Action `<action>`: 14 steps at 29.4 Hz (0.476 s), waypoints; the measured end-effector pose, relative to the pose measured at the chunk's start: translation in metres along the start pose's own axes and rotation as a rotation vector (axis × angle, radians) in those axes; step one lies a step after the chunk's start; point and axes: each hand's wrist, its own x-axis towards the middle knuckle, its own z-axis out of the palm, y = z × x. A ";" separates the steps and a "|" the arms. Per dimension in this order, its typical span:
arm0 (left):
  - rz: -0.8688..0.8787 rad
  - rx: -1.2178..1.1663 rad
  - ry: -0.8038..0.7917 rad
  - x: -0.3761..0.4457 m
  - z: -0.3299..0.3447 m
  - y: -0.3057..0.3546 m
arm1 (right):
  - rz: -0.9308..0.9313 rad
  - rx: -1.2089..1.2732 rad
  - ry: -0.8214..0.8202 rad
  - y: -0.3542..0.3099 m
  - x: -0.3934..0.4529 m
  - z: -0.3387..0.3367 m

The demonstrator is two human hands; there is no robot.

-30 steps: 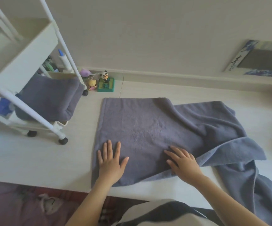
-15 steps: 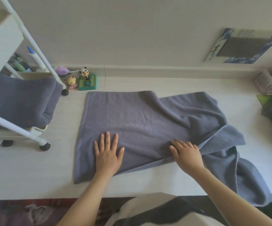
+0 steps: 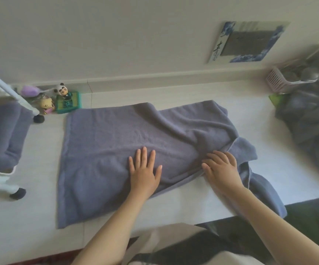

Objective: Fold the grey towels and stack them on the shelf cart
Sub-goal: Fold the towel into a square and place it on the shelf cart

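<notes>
A grey towel lies spread on the white table, flat on its left half and rumpled on the right, where one end hangs over the front edge. My left hand presses flat on the towel's middle with fingers spread. My right hand rests on the towel's near edge at the rumpled fold, fingers slightly bent. A folded grey towel lies on the lower shelf of the white shelf cart at the far left.
Small toy figures stand by the wall behind the towel. A heap of dark grey cloth lies at the right, with a pink basket behind it. A picture leans on the wall.
The view has swung right, so the cart slid to the left edge. Both hands slid rightward along the towel; the right hand now sits at the rumpled fold.
</notes>
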 end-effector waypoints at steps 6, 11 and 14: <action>0.023 0.076 0.017 -0.002 0.006 -0.009 | 0.177 -0.057 0.026 0.045 0.003 -0.008; -0.046 0.023 0.038 0.005 0.004 0.006 | 0.305 0.105 0.005 0.084 0.004 -0.008; -0.097 -0.075 0.071 0.016 -0.006 0.038 | 0.383 0.297 -0.019 0.105 0.002 -0.005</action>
